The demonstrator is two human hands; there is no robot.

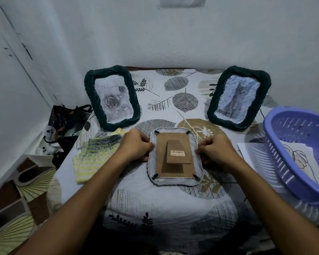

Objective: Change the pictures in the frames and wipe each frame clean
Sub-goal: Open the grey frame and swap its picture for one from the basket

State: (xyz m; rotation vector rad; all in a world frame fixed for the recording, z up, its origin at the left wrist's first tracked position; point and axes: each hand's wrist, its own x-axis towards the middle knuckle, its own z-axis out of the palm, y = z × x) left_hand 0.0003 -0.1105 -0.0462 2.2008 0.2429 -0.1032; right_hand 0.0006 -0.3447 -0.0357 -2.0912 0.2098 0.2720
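- Lying face down at the middle of the leaf-print tablecloth (173,203) is a frame (175,159), its brown cardboard backing (174,162) up, with the stand flap flat and black turn-clips at the four corners.
- The left hand (134,145) has its fingers curled against the frame's left edge; the fingertips are tucked under, so a true grip cannot be told.
- The right hand (215,149) mirrors it, fingers curled at the right edge, with the grip just as hidden.
- Two dark braided frames stand against the wall: the rose picture frame (112,97) on the left and the second dark frame (238,97) on the right.
- A yellow-and-grey knitted cloth (95,153) lies just left of the left hand.
- A purple basket (300,144) sits at the right edge, over loose printed pictures (250,150).
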